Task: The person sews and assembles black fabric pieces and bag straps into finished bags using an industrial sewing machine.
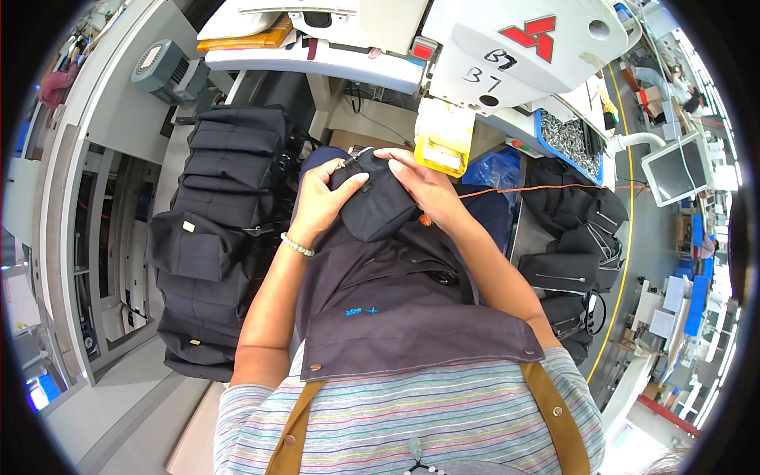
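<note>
A small black fabric bag sits over my lap, between my two hands. My left hand is closed on its left upper side, with the thumb lying across a dark tab or strap on the fabric. On the upper right edge, my right hand grips the same bag, its fingers reaching over the top. A small metallic piece shows at the bag's top edge by my left fingertips. The fingers partly cover that upper edge. Just beyond my right hand hangs the machine's yellow-framed guard.
A white machine head overhangs the far side. To the left are stacked black bags; more black bags lie at right. A blue tray holds small metal parts. An orange cord runs rightward from near my right hand.
</note>
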The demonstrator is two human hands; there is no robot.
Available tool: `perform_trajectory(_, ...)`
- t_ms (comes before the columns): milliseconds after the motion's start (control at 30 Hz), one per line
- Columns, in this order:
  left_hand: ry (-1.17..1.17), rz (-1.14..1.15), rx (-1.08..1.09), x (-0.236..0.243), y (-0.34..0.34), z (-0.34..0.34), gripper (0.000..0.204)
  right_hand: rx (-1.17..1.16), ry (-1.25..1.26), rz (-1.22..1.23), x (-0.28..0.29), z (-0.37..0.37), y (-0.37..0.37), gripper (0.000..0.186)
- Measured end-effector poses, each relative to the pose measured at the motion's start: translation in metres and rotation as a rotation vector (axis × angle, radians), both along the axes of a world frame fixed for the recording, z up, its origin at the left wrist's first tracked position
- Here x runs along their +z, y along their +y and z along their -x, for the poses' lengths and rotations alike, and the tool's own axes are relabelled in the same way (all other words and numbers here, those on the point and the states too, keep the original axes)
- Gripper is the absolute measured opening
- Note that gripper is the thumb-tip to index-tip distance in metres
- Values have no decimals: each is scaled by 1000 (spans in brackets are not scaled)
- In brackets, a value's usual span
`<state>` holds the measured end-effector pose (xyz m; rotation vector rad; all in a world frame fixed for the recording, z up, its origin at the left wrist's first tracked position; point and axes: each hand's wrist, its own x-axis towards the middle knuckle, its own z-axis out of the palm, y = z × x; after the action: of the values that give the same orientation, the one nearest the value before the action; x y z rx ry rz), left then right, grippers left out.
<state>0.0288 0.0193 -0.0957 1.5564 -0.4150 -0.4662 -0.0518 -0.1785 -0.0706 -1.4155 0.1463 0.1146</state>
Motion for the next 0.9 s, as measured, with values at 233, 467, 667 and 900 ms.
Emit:
perform_trajectory(233, -17, -37, 5, -3, -2, -1, 14, -119, -8, 47, -1, 8, 5, 32)
perform_trajectory(467, -50, -74, -47, -1, -2, -2, 14, -65, 3, -35, 0, -16, 12, 28)
perform_trajectory(667, -15, -96, -80, -8, 4, -2, 15, -29, -39, 48, -10, -20, 10, 26)
perform_trajectory(900, 382, 244, -44, -13, 11, 8, 20, -125, -320, 1370, -74, -30, -123, 26)
